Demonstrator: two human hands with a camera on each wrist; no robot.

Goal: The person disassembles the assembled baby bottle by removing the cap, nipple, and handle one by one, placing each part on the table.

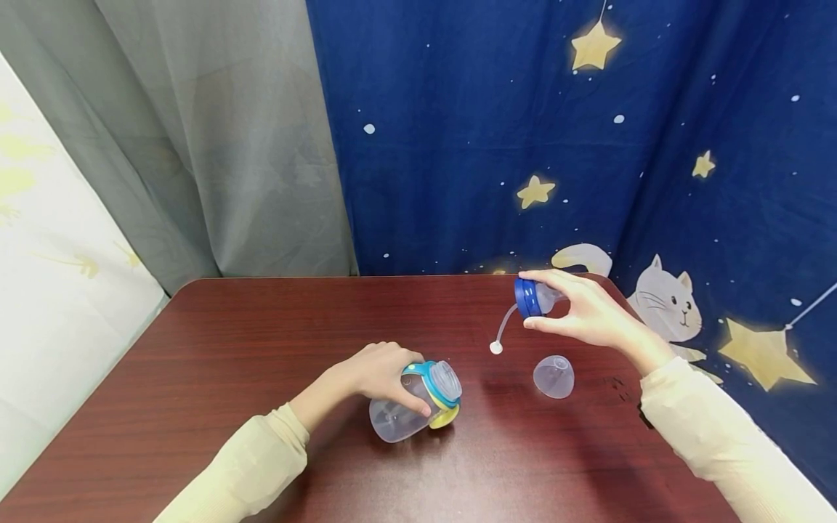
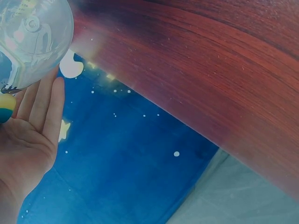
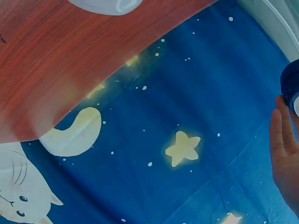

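Observation:
My left hand [image 1: 378,372] grips a clear baby bottle [image 1: 394,421] with blue and yellow handles, its uncovered mouth tilted up to the right. The left wrist view shows the bottle's rounded base [image 2: 42,35] by the fingers. Above the table to the right, my right hand [image 1: 588,311] pinches a blue bottle collar [image 1: 527,298] between thumb and fingers, with its clear nipple turned toward the palm. From the collar hangs a thin straw [image 1: 506,321] with a white weighted end [image 1: 496,348]. A clear domed cap [image 1: 554,378] sits on the table below the right hand.
The dark red wooden table [image 1: 261,349] reaches back to a grey curtain [image 1: 261,145] and a blue star-patterned curtain [image 1: 458,131]. A small dark object [image 1: 644,418] shows partly beside the right sleeve. White patterned cloth [image 1: 59,290] hangs at the left.

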